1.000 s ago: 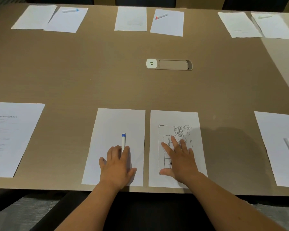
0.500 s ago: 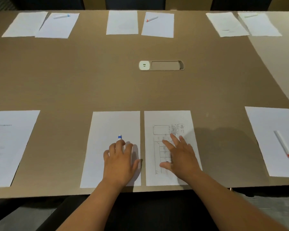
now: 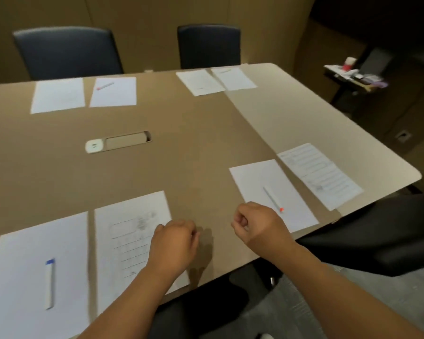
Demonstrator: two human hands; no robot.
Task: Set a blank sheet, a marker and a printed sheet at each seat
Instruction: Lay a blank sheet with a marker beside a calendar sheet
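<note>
At the near seat a blank sheet (image 3: 34, 253) carries a blue-capped marker (image 3: 50, 283), and a printed sheet (image 3: 130, 231) lies beside it. My left hand (image 3: 174, 245) hovers over that printed sheet's right edge, fingers curled, holding nothing. My right hand (image 3: 257, 226) is a fist above the bare table, just left of another blank sheet (image 3: 262, 182) with a red-tipped marker (image 3: 273, 199). A printed sheet (image 3: 318, 172) lies to the right of that one.
Across the brown table (image 3: 181, 148) lie two more pairs of sheets (image 3: 58, 95) (image 3: 198, 81), one with a red marker (image 3: 105, 86). A power socket (image 3: 118, 142) sits mid-table. Dark chairs (image 3: 66, 52) (image 3: 208, 46) stand opposite, a black chair (image 3: 377, 236) at right.
Both hands have lifted off the near sheets and curled. The view has swung right, so the right-hand seat's sheets and the far chairs now show.
</note>
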